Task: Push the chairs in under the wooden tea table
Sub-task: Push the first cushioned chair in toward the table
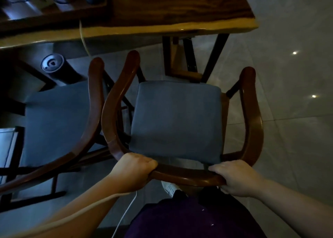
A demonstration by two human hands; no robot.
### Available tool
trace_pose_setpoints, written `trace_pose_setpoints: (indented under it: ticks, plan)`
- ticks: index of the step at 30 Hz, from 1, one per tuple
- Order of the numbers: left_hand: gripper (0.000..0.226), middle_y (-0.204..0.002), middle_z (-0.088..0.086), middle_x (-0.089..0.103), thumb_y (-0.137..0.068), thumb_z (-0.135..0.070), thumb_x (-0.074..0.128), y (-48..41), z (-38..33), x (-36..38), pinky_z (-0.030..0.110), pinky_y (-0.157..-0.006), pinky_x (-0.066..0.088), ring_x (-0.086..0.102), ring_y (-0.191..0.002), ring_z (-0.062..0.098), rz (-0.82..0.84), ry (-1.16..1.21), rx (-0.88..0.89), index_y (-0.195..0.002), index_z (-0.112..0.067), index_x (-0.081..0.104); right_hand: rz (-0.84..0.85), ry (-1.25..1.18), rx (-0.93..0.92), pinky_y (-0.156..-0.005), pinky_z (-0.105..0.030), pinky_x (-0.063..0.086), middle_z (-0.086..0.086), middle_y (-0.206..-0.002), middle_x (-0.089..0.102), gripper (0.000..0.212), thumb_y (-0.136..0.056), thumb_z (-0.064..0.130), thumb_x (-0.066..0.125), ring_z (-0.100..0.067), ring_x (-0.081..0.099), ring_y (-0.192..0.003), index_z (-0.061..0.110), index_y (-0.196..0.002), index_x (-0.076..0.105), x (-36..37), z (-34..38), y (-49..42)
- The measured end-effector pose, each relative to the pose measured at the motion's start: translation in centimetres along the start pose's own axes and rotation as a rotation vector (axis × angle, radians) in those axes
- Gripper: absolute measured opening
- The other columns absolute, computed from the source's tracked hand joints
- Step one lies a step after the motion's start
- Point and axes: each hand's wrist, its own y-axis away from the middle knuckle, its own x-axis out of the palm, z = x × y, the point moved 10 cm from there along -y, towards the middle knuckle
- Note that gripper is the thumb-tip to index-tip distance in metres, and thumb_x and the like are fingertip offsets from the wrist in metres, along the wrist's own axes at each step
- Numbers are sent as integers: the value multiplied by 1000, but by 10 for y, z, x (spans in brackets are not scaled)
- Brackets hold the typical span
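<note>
A wooden armchair (252,115) with a curved back rail and a grey-blue seat cushion stands right in front of me, facing the wooden tea table (180,8). My left hand (133,171) grips the left part of its back rail. My right hand (236,178) grips the right part of the same rail. The seat's front edge lies close to the table's dark legs, and the armrest tips stop short of the table edge. A second chair (59,122) of the same kind stands to the left, its armrest touching or nearly touching the first chair's.
A dark cylindrical device (52,64) stands on the floor under the table at the left. A tray with a teapot and boxes (54,1) sits on the table top. A white cable (124,218) hangs by my left arm. Pale tiled floor (292,75) spreads to the right.
</note>
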Motion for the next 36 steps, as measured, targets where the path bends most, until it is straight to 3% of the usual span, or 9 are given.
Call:
trace_pose_setpoints:
  ticks: [6,10,17,21,27,32,36]
  plan:
    - [22,-87,-5,69,-87,-41,53,-7,5,-10,38,-72,53,64,-81,18,-68,26,-4,-96,-24,64,111,88,-145,-67,-23,45,9,-93,66,18,-91,35,58,-8,62,-83,26,-106,59,-15,6,-7]
    - [21,-79,-5,68,-86,-44,54,-20,7,-27,37,-63,53,64,-72,18,-120,23,-14,-89,-25,64,90,119,-155,-72,-25,47,8,-98,67,26,-92,39,57,-10,63,-87,24,-113,61,-33,-7,-8]
    - [20,-60,-9,62,-68,-38,78,-52,-36,-15,26,-43,46,59,-50,13,-124,-22,-44,-70,-28,61,122,155,-144,-84,-28,51,10,-108,68,33,-95,35,56,-6,64,-98,25,-127,58,-38,-51,6]
    - [12,-71,-6,67,-79,-38,66,-69,-40,-21,31,-52,49,63,-61,17,-169,15,-112,-80,-26,62,144,140,-141,-87,-29,51,8,-109,70,33,-95,32,59,-7,64,-99,24,-127,60,-54,-73,7]
    - [17,-77,-7,66,-85,-44,59,-92,-48,-35,29,-55,36,62,-68,16,-189,17,-147,-86,-27,60,143,168,-164,-81,-29,54,8,-100,70,27,-93,30,62,-7,65,-89,25,-120,62,-75,-97,6]
    - [22,-79,-8,66,-79,-39,66,-92,-56,-39,30,-56,48,62,-68,15,-236,59,-48,-94,-25,60,131,159,-196,-80,-28,54,8,-100,69,28,-93,28,62,-6,65,-90,25,-121,62,-74,-106,7]
    - [30,-87,-8,69,-74,-35,73,-76,-35,-37,32,-66,55,64,-79,14,-241,143,-55,-100,-24,64,86,117,-200,-76,-25,52,11,-96,67,20,-91,26,63,-5,64,-86,26,-111,63,-69,-103,10]
